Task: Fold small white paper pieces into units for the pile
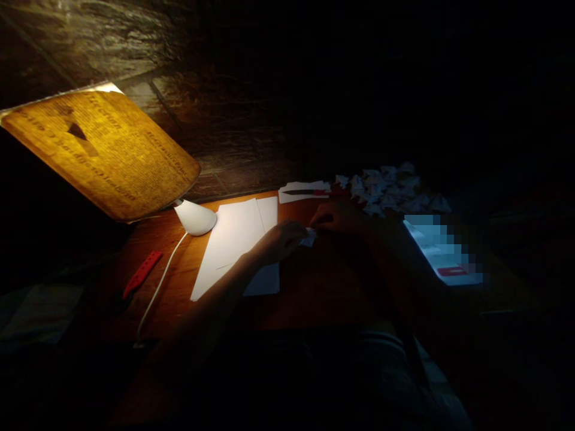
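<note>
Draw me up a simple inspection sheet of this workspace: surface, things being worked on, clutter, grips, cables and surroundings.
Surface: wooden table, lit at left, dim at right.
Job's things: small folded paper; larger white sheets beside the lamp; heap of folded papers at the far right.
Clutter: red-handled blade lying on smaller white papers; red item with holes at left; glowing screen at right, partly pixelated.
Grips: left grip and right grip hold the small folded paper between them; finger detail is dim.
Cables: one white cable, from the lamp's base.
Surroundings: rough block wall behind; much is too dark to tell.
</note>
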Motion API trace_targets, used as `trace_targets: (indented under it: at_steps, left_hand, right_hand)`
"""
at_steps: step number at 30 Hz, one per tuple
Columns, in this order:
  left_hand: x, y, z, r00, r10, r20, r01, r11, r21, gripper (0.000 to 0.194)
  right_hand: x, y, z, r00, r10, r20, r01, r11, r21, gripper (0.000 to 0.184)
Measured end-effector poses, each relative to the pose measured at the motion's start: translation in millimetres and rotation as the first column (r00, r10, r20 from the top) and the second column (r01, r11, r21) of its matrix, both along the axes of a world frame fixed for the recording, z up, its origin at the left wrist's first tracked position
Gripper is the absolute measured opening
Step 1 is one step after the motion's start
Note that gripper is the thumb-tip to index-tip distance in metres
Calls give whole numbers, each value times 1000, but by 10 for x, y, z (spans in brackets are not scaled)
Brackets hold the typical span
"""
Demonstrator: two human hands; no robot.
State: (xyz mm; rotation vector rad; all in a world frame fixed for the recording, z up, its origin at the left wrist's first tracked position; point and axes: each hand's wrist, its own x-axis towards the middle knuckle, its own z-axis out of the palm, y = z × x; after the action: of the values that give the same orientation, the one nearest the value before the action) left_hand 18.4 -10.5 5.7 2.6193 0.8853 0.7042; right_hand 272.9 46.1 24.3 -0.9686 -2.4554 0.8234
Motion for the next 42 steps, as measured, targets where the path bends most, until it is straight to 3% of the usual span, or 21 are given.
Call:
trace_targets:
  at_steps: [5, 12, 20, 42]
  left_hand:
    - [-6, -2, 19, 1000, -9, -11, 9, 1000, -3, 29]
    - [25, -58, 47, 999, -11, -34, 11, 1000, 0, 28]
    - [27, -57, 33, 996, 1, -85, -2, 1000, -12, 31]
    - [28, -82, 73, 991, 0, -133, 2, 1000, 16, 32]
  right_hand:
    - [-17, -15, -6, 1000, 0, -12, 0, 1000, 6, 20]
    - [-105, -114, 65, 996, -40, 76, 32, 993, 112, 20]
    - [-204, -120, -52, 983, -113, 146, 94, 987, 131, 20]
    - [-258, -117, -58, 964, -197, 176, 184, 979, 88, 8]
